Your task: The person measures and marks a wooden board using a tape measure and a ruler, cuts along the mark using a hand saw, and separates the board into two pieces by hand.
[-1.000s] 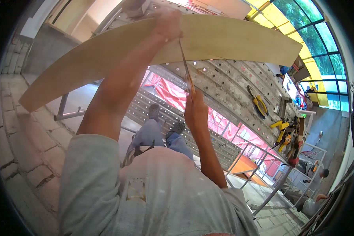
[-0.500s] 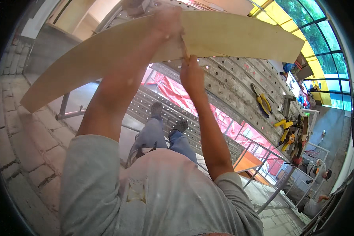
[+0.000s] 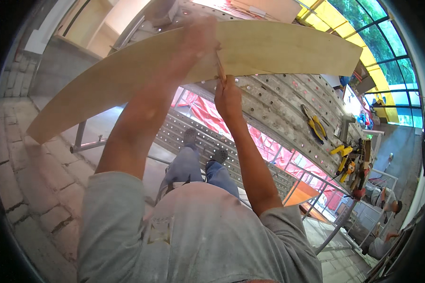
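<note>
A long pale wooden board (image 3: 274, 49) stretches across the upper view, from the brick wall at left over the perforated metal platform (image 3: 288, 101). My right hand (image 3: 228, 99) is closed around the lower end of a slender, brownish stick-like piece (image 3: 221, 68) in front of the board. That piece rises toward my left hand (image 3: 200, 35), which is at the middle of the board. Motion smears the left hand's fingers, so I cannot make out whether they grip anything. The kind of the slender piece is not clear.
Pliers with yellow-and-black handles (image 3: 316, 127) lie on the platform at right, near more yellow-handled tools (image 3: 345, 162). My feet stand on a lower perforated walkway (image 3: 172, 134). Metal railings (image 3: 311, 181) run at right. Below them, far right, are other people (image 3: 382, 200).
My right hand and the slender piece sit slightly lower in the view. My left hand remains blurred at the board, which has shifted slightly with the view.
</note>
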{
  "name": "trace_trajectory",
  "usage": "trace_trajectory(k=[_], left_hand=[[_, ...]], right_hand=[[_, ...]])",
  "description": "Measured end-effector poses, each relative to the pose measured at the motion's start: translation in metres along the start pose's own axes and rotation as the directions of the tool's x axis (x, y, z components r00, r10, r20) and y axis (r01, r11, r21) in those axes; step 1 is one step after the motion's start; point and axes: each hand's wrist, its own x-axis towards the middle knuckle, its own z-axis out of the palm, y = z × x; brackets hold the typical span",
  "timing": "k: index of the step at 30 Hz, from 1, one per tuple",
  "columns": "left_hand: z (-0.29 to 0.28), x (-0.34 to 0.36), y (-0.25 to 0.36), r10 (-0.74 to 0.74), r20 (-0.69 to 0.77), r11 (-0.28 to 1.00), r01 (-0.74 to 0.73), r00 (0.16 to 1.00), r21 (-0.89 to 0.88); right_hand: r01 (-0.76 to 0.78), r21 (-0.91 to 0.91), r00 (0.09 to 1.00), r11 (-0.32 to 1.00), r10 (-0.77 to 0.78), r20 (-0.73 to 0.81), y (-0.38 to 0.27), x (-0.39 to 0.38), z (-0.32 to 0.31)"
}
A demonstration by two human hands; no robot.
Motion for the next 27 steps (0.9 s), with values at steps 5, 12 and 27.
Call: trace_trajectory(k=[5, 12, 27], left_hand=[[-0.006, -0.006, -0.008, -0.009, 0.020, 0.999, 0.008, 1.000, 0.040], [-0.003, -0.007, -0.005, -0.004, -0.048, 1.000, 0.004, 0.999, -0.004], [-0.005, -0.011, -0.006, 0.013, -0.044, 0.999, -0.012, 0.999, 0.038]], right_hand=[[0.000, -0.150, 0.992, 0.989, 0.018, 0.123, -0.004, -0.049, -0.039], [-0.145, -0.082, 0.983, 0.986, 0.153, 0.098, 0.010, -0.068, -0.027], [-0.034, -0.043, 0.992, 0.999, 0.039, 0.119, 0.017, -0.113, -0.037]])
